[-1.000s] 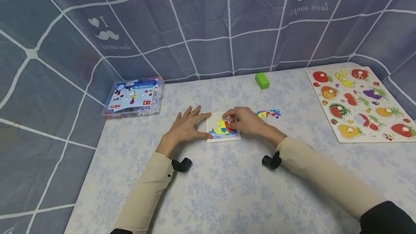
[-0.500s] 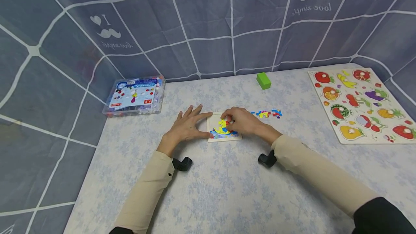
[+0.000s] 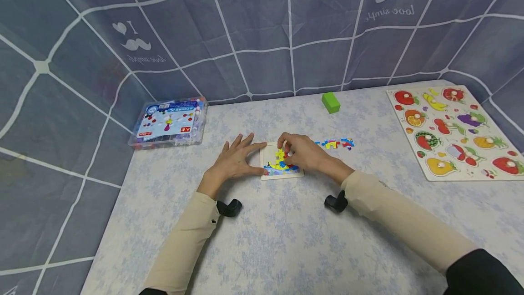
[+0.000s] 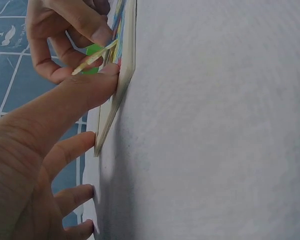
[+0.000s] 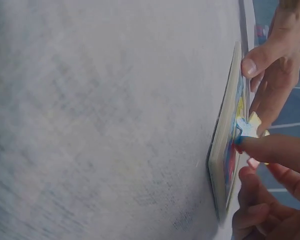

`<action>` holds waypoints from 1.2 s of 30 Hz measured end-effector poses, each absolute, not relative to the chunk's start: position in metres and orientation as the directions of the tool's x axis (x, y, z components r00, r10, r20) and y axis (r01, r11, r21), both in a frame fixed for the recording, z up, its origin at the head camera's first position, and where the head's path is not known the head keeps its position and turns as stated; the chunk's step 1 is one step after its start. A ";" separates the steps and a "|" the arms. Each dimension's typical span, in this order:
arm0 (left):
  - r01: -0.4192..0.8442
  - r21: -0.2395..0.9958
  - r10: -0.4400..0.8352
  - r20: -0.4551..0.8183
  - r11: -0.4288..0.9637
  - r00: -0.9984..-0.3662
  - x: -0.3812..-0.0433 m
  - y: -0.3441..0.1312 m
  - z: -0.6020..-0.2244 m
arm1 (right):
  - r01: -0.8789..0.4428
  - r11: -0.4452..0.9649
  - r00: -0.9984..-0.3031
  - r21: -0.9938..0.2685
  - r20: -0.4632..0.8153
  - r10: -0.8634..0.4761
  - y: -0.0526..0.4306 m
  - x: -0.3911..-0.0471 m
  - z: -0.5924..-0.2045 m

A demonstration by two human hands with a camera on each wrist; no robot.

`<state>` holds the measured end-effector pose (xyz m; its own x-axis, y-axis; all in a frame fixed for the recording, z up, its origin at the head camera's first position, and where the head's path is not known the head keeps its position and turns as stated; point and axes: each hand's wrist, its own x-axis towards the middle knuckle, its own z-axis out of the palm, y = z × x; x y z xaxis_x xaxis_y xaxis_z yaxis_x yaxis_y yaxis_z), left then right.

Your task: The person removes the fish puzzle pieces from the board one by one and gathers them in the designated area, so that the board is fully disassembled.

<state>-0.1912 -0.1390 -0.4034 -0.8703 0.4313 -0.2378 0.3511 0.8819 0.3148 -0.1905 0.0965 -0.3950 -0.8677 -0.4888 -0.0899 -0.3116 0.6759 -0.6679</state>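
A small wooden jigsaw tray [image 3: 268,153] lies mid-table, its lower part filled with colourful pieces. My left hand [image 3: 233,160] spreads its fingers along the left side, thumb on the near left corner and index finger at the far left one. From the right, my right hand [image 3: 304,151] pinches a jigsaw piece [image 5: 249,127] between thumb and fingers. In the left wrist view that jigsaw piece [image 4: 95,57] stands tilted, its lower edge right at the pieces in the tray. My right fingers hide part of the picture.
Several loose jigsaw pieces [image 3: 337,144] lie just right of the tray. Behind them is a green block [image 3: 330,102]. A clear plastic box [image 3: 167,123] stands at the back left, and a fruit puzzle board [image 3: 454,133] lies at the right. A grey curtain [image 3: 262,26] hangs behind the table.
My right hand and wrist have shifted slightly left over the tray, and the yellow on the pinched piece shows more beside the fingers. My left hand stays in place.
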 end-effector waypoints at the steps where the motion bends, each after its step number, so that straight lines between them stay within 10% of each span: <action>1: 0.351 0.316 0.431 -0.238 0.882 -0.870 -0.191 -0.139 -0.404 | -0.314 0.670 -0.867 -0.673 -0.084 -0.491 0.097 -0.190 -0.395; 36: 0.331 0.347 0.422 -0.231 0.877 -0.876 -0.189 -0.139 -0.402 | -0.097 0.590 -0.968 -0.801 -0.062 -0.244 0.197 -0.174 -0.403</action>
